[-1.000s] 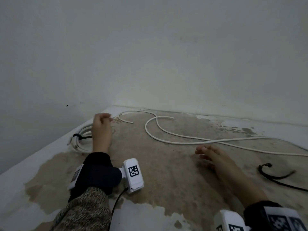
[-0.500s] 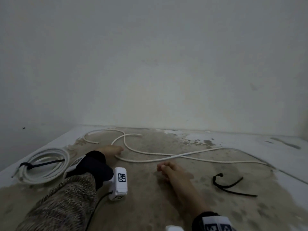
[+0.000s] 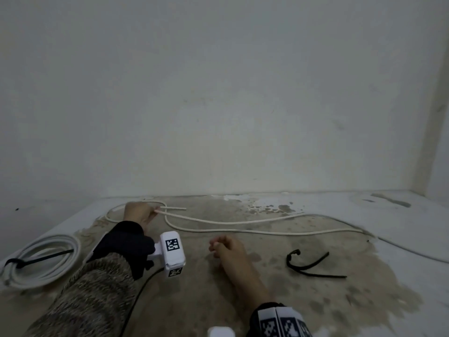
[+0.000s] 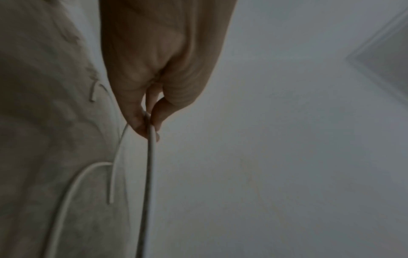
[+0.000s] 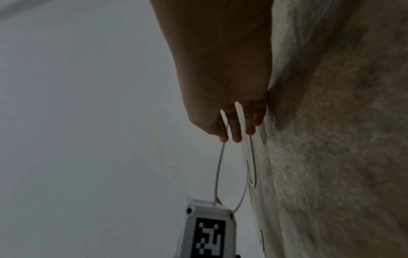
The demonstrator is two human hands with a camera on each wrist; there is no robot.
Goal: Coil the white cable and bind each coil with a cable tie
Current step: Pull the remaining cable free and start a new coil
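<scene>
A loose white cable [image 3: 243, 222] snakes across the stained floor from far left to far right. My left hand [image 3: 155, 211] pinches it a short way from its free end [image 3: 183, 208]; the left wrist view shows thumb and fingers closed on the cable [image 4: 150, 157]. My right hand [image 3: 215, 245] rests on the floor nearer me, fingers relaxed and holding nothing, as the right wrist view [image 5: 238, 134] confirms. A black cable tie [image 3: 311, 266] lies on the floor to the right of that hand. At the left edge lies a finished white coil [image 3: 41, 261] bound with a black tie [image 3: 36, 259].
Plain walls close the space at the back and left. The floor [image 3: 315, 307] is patchy bare concrete with white paint around its edges. A black wire [image 3: 136, 297] runs from the left wrist camera [image 3: 171, 249] toward me.
My left hand left the bound coil, moved right to the loose cable and took hold of it near its end. The right hand stayed low on the floor; the head view swung.
</scene>
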